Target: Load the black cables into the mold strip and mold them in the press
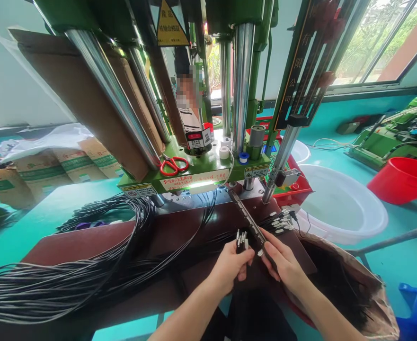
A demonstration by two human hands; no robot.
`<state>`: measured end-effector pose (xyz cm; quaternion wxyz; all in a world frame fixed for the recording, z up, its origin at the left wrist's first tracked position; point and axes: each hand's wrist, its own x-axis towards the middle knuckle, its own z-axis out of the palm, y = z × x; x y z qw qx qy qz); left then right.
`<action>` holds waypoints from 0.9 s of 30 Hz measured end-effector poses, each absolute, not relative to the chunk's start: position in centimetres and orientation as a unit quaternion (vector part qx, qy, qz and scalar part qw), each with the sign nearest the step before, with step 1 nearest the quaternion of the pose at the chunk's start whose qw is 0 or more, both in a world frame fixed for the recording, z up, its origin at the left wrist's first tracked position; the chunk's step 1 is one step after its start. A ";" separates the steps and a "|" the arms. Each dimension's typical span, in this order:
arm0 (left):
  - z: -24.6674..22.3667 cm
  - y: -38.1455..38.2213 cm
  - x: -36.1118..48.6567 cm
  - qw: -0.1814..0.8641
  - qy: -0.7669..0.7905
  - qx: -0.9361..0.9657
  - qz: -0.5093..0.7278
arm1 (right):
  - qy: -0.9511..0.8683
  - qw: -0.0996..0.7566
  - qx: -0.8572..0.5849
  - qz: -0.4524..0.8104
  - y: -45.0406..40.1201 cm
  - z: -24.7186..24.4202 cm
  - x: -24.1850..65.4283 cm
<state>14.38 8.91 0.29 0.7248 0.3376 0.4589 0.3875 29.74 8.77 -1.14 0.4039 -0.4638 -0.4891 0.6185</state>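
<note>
My left hand (232, 265) is closed around a small bunch of cable ends (242, 239) with silvery metal connectors pointing up. Close beside it, my right hand (282, 260) grips the near end of a long, narrow metal bar (245, 213) with notches along it. The bar slants away toward the press, its far end under the green platen. A small metal connector shows by the right fingertips; whether it is held or lies against the bar I cannot tell. Just beyond the right hand, more cable ends (282, 221) with metal plugs lie on the brown table (105, 241).
A green press (208, 170) with steel columns stands ahead, red-handled scissors (173, 166) on its platen. Long black cables (69, 284) spread across the left. At right are a paper sack (378, 303), a white tub (346, 203) and a red bucket (403, 180). Someone is partly visible behind the press.
</note>
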 end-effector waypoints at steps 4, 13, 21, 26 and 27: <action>0.3 9.1 14.1 0.671 0.484 0.334 0.452 | -0.484 0.401 -0.463 0.626 8.7 -1.0 29.8; 0.1 8.5 14.1 0.686 0.478 0.286 0.468 | -0.473 0.407 -0.467 0.626 8.7 -1.3 29.8; 0.3 8.8 14.6 0.625 0.532 0.382 0.424 | -0.496 0.392 -0.452 0.630 8.8 -1.5 30.0; 0.2 8.9 14.6 0.629 0.539 0.380 0.412 | -0.491 0.387 -0.450 0.638 8.9 -1.4 30.0; 0.2 8.9 14.5 0.629 0.539 0.380 0.410 | -0.491 0.386 -0.451 0.638 8.8 -1.3 30.0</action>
